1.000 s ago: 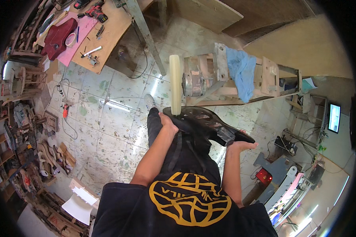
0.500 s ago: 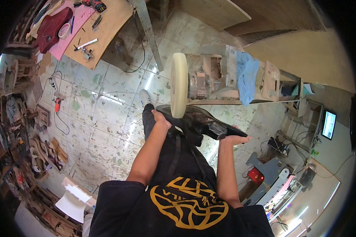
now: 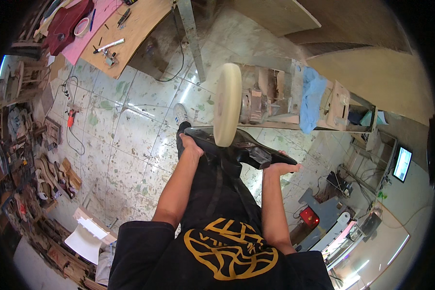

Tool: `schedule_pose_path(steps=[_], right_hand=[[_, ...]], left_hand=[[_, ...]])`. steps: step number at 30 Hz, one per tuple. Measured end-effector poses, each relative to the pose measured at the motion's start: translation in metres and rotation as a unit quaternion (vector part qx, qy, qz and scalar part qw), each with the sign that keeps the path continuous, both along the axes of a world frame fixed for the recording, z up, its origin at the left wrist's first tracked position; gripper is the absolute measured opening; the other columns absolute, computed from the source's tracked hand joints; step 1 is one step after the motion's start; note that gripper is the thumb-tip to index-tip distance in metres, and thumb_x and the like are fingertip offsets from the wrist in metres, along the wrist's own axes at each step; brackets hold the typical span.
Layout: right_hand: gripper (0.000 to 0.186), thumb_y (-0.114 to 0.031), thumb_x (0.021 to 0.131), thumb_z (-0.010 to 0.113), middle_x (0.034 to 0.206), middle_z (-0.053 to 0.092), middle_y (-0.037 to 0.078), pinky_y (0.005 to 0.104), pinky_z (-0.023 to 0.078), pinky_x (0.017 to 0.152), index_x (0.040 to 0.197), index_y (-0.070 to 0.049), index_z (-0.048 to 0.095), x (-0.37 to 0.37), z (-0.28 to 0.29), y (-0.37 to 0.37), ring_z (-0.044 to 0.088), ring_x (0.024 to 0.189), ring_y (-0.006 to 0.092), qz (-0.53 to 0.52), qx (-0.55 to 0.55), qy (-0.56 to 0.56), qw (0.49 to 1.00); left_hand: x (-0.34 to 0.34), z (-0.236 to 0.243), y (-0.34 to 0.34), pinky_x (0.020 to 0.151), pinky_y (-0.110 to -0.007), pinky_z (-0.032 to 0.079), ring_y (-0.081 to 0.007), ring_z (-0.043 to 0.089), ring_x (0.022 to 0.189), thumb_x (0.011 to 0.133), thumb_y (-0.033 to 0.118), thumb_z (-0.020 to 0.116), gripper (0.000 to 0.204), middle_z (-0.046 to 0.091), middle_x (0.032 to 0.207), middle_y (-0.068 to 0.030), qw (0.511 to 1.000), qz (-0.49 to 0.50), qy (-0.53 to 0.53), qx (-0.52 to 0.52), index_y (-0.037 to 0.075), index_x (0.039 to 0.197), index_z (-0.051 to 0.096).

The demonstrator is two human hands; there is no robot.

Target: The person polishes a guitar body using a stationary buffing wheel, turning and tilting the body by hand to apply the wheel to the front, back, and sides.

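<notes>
I hold a glossy black guitar body point(image 3: 250, 141) level in front of my waist, beneath a pale buffing wheel point(image 3: 227, 104). My left hand point(image 3: 192, 144) is closed on its left end. Under the right end, my right hand point(image 3: 281, 168) grips the edge, with its fingers partly hidden behind the body. The wheel overlaps the middle of the guitar body; whether the two touch I cannot tell. A dusty motor point(image 3: 253, 105) carries the wheel on its right side.
A blue cloth point(image 3: 312, 99) drapes over the machine's frame. At the upper left, a workbench point(image 3: 137, 36) holds a dark red guitar body point(image 3: 65, 26), a tape roll point(image 3: 82, 27) and small tools. Wooden pieces crowd the left side. A corded orange tool point(image 3: 71, 118) hangs there.
The guitar body has shifted left relative to the wheel, both hands moving with it. The machine and bench sit slightly differently in view as my head has moved.
</notes>
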State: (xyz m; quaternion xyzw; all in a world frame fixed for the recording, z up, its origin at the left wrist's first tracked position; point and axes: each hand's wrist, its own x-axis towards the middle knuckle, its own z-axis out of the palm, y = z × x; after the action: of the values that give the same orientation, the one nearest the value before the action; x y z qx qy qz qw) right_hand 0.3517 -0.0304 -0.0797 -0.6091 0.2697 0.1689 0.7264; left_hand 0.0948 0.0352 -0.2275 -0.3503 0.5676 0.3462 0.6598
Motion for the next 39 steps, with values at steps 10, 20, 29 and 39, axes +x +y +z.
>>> schedule_pose_path(steps=[10,20,29,39], right_hand=[[0.073,-0.075,0.084,0.026,0.079,0.052,0.011,0.0443,0.044,0.08,0.079,-0.005,0.046,-0.021,-0.002,0.016,0.051,0.078,0.0277,0.005,-0.023,0.028,0.999],[0.077,-0.075,0.085,0.021,0.077,0.053,0.013,0.0435,0.045,0.078,0.077,-0.004,0.048,-0.018,0.025,0.015,0.052,0.077,0.0278,0.022,0.005,0.026,0.999],[0.08,-0.075,0.085,0.022,0.08,0.054,0.015,0.0455,0.048,0.076,0.082,0.0,0.05,0.004,0.05,-0.005,0.053,0.076,0.0294,0.006,-0.018,-0.029,0.999],[0.089,-0.078,0.082,0.023,0.087,0.055,0.018,0.0459,0.048,0.079,0.093,0.006,0.052,0.02,0.09,-0.033,0.055,0.083,0.031,-0.002,-0.05,-0.1,0.994]], left_hand=[[-0.021,0.008,0.004,0.106,-0.057,0.031,-0.0347,0.042,0.128,0.094,0.063,0.015,0.075,0.043,0.142,-0.0143,0.999,0.02,0.001,0.036,0.01,0.138,0.044],[-0.019,0.054,0.002,0.109,-0.054,0.027,-0.0378,0.039,0.13,0.092,0.064,0.006,0.082,0.044,0.141,-0.0171,0.997,0.009,-0.015,0.07,0.008,0.14,0.041],[0.004,0.089,-0.002,0.108,-0.053,0.029,-0.035,0.044,0.127,0.093,0.062,0.011,0.077,0.047,0.139,-0.0152,0.998,0.001,-0.018,0.063,0.009,0.137,0.045],[0.028,0.08,-0.031,0.109,-0.054,0.026,-0.0313,0.038,0.133,0.091,0.068,0.024,0.079,0.035,0.148,-0.0115,0.997,-0.036,-0.059,0.027,0.01,0.144,0.034]])
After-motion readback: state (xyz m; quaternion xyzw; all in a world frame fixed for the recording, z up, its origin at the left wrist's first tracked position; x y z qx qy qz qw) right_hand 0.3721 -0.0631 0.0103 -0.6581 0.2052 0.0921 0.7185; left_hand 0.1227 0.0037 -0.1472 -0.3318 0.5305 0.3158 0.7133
